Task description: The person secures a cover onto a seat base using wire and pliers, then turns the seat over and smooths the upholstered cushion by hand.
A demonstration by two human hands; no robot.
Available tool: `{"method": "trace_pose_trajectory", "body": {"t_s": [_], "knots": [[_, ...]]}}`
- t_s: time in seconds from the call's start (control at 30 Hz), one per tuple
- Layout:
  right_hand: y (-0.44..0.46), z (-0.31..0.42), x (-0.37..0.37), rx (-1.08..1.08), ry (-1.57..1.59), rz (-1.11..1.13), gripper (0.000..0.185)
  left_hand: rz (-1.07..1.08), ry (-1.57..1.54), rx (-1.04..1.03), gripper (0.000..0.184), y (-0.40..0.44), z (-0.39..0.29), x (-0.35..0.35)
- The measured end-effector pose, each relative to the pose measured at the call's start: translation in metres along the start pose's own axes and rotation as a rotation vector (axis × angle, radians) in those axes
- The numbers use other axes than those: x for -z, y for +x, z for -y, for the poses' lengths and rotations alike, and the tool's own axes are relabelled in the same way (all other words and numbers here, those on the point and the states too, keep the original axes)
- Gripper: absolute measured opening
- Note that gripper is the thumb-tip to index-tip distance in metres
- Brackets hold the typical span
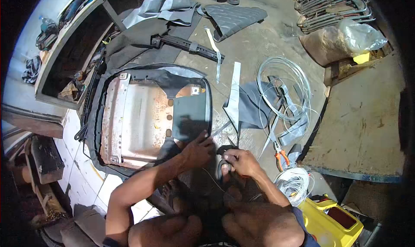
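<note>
A seat with a rusty metal pan (pixel 149 113) lies underside up, dark fabric round its edge. My left hand (pixel 201 150) is at the seat's lower right edge, fingers bent; what it holds, if anything, is hidden. Just to the right, my right hand (pixel 237 159) is closed round the dark handles of scissors (pixel 231 142), whose blades point up and away. Grey fabric pieces (pixel 255 102) and a coil of wire (pixel 304 80) lie beyond. Orange-handled pliers (pixel 282 158) rest right of my right hand.
A yellow case (pixel 335 221) and a second wire coil (pixel 295 184) are at the lower right. A wooden board (pixel 359 126) stands on the right. Metal frames (pixel 333 7) and a plastic bag (pixel 346 39) lie at the upper right. A metal rail (pixel 190 46) lies behind the seat.
</note>
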State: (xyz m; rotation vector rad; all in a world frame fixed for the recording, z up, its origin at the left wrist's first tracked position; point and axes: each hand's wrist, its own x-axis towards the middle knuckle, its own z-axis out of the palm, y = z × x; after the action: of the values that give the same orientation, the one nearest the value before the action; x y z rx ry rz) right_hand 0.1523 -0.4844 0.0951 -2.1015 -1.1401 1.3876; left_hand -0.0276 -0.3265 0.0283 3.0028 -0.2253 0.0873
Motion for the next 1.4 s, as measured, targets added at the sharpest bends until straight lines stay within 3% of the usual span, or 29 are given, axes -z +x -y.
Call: {"method": "trace_pose_trajectory", "body": {"t_s": [0.07,0.2,0.3,0.43,0.53,0.57,0.63,0.7,0.83,0.9,1.03,1.27,1.4], "knots": [[-0.003,-0.005,0.005,0.007,0.0,-0.028,0.029,0.363,-0.071,-0.006,0.021,0.007,0.002,-0.01],[0.0,-0.012,0.004,0.018,-0.039,-0.118,0.031,0.484,-0.092,-0.045,0.018,0.022,0.008,-0.002],[0.006,-0.004,0.007,-0.069,0.028,-0.089,0.03,0.396,-0.128,-0.068,0.021,0.03,0.022,-0.012],[0.025,-0.022,-0.013,0.092,0.28,-0.446,0.027,0.058,-0.193,0.042,0.009,0.068,0.076,0.004],[0.044,-0.014,-0.02,0.004,0.578,-0.531,0.026,-0.124,-0.204,0.086,0.006,0.093,0.11,0.013],[0.051,-0.013,-0.023,-0.058,0.709,-0.516,0.026,-0.076,-0.228,0.129,0.008,0.1,0.119,0.005],[0.07,-0.023,-0.037,-0.035,0.626,-0.612,0.025,-0.038,-0.256,0.17,0.009,0.111,0.125,-0.012],[0.078,-0.028,-0.045,-0.052,0.76,-0.568,0.025,0.127,-0.298,0.325,0.01,0.118,0.12,-0.021],[0.088,-0.026,-0.051,-0.198,1.011,-0.456,0.022,0.14,-0.316,0.247,0.013,0.115,0.127,-0.019],[0.102,-0.033,-0.059,-0.174,0.996,-0.471,0.021,0.107,-0.271,0.196,0.014,0.111,0.129,-0.031],[0.118,-0.044,-0.077,-0.133,0.884,-0.541,0.021,0.248,-0.216,0.279,0.019,0.116,0.127,-0.034],[0.112,-0.039,-0.074,-0.186,0.875,-0.58,0.021,0.195,-0.266,0.291,0.014,0.114,0.124,-0.031],[0.112,-0.028,-0.068,-0.239,0.961,-0.572,0.02,0.271,-0.28,0.28,0.013,0.116,0.123,-0.016]]}}
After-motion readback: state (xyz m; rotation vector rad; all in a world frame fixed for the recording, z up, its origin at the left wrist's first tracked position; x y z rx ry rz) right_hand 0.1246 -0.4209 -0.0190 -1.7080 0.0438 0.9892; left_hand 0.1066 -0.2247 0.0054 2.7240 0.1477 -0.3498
